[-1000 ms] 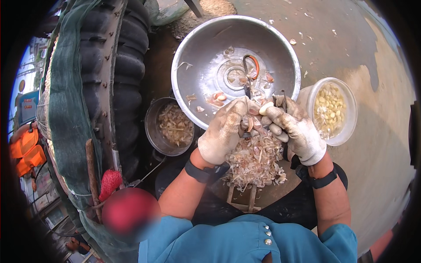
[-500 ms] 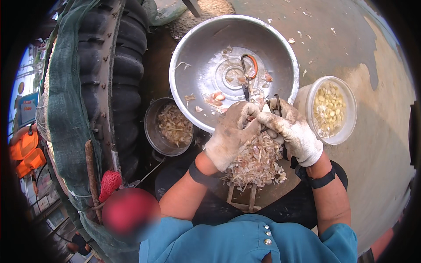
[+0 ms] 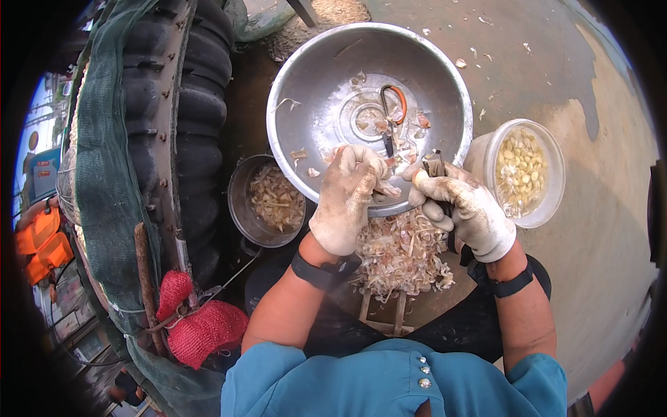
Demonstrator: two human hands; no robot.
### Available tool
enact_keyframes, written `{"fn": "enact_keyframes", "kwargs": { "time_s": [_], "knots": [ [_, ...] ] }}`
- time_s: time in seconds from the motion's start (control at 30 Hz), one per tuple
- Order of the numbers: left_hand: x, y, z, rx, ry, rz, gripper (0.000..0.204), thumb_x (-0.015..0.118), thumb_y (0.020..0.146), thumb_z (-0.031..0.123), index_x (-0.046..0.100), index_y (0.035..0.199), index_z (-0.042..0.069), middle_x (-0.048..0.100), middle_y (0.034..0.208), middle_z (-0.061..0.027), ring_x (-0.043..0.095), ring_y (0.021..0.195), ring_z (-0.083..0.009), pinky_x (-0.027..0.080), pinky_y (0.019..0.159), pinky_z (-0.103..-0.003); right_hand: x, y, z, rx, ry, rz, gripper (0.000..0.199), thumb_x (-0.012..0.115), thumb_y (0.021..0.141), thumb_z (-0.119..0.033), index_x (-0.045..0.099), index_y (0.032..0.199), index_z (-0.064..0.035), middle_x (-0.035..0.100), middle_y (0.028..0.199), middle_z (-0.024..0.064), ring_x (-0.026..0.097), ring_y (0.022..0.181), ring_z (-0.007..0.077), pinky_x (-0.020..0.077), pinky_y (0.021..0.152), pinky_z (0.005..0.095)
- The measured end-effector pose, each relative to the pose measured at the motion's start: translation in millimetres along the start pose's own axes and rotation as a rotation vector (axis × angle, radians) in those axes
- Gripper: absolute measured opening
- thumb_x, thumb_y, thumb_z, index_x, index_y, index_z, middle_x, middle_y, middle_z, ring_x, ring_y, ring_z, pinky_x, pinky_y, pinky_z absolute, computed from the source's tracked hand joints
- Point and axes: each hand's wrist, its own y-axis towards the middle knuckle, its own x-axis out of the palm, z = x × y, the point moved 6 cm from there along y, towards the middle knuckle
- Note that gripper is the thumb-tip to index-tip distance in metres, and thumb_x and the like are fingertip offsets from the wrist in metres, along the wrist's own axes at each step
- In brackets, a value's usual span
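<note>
Both hands wear soiled white work gloves. My left hand (image 3: 347, 198) is closed above the near rim of the metal basin (image 3: 292, 83), its fingers curled; what they hold, if anything, is hidden. Just right of it, my right hand (image 3: 469, 208) grips a small dark tool (image 3: 435, 165), most of it covered by the glove. A pale garlic clove (image 3: 418, 176) seems to show at the thumb tip. Inside the basin lie a tool with an orange-and-black looped handle (image 3: 398, 104) and some unpeeled cloves. Below the hands is a heap of garlic skins (image 3: 403, 257).
A white bucket (image 3: 552, 201) of peeled cloves stands right of the basin. To the left is a metal pot (image 3: 240, 208) with garlic scraps. Beyond it are a large black tyre (image 3: 201, 104), green netting (image 3: 104, 160) and a red mesh bag (image 3: 208, 333). A wooden frame (image 3: 382, 326) shows beneath the skins.
My hands, together before, have come apart. The left moved left and up toward the basin's rim; the right turned slightly and keeps the dark tool.
</note>
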Motion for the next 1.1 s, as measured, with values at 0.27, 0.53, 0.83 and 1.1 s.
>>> {"fn": "enact_keyframes", "kwargs": {
  "time_s": [0.27, 0.53, 0.83, 1.1],
  "knots": [
    [11.4, -1.9, 5.1, -0.156, 0.049, -0.217, 0.035, 0.052, 0.101, 0.034, 0.055, 0.109, 0.000, 0.061, 0.099, -0.0066, 0.064, 0.083, -0.0140, 0.052, 0.074, -0.027, 0.0, 1.2, -5.5, -0.042, 0.054, -0.045, 0.030, 0.056, 0.098, -0.027, 0.062, 0.118, -0.0042, 0.059, 0.081, -0.0035, 0.042, 0.060, 0.0014, 0.0312, 0.048, 0.0168],
    [6.2, -6.4, 6.4, -0.048, 0.177, -0.245, 0.050, 0.049, 0.102, 0.040, 0.051, 0.124, -0.005, 0.062, 0.113, -0.0128, 0.068, 0.088, -0.0194, 0.055, 0.079, -0.030, -3.3, -0.4, -7.2, -0.035, -0.207, 0.001, 0.032, 0.059, 0.095, -0.023, 0.062, 0.122, -0.0068, 0.057, 0.086, -0.0054, 0.044, 0.070, 0.0030, 0.0390, 0.060, 0.0189],
    [6.0, -2.8, 10.3, -0.092, 0.108, -0.188, 0.044, 0.057, 0.098, 0.038, 0.057, 0.112, -0.004, 0.061, 0.102, -0.0080, 0.065, 0.085, -0.0173, 0.052, 0.078, -0.030, 1.1, 1.8, -12.1, -0.133, -0.433, 0.047, 0.037, 0.061, 0.093, -0.023, 0.060, 0.124, -0.0030, 0.066, 0.098, 0.0043, 0.057, 0.085, 0.0123, 0.0477, 0.079, 0.0292],
    [9.4, -2.4, 13.3, -0.130, 0.123, -0.229, 0.041, 0.060, 0.097, 0.036, 0.061, 0.102, -0.004, 0.060, 0.096, -0.0070, 0.060, 0.086, -0.0150, 0.049, 0.077, -0.029, 2.5, 2.7, -9.6, -0.490, -0.832, 0.108, 0.036, 0.060, 0.094, -0.020, 0.057, 0.127, -0.0050, 0.063, 0.116, 0.0209, 0.063, 0.108, 0.0324, 0.0488, 0.094, 0.0369]
  ]
}}
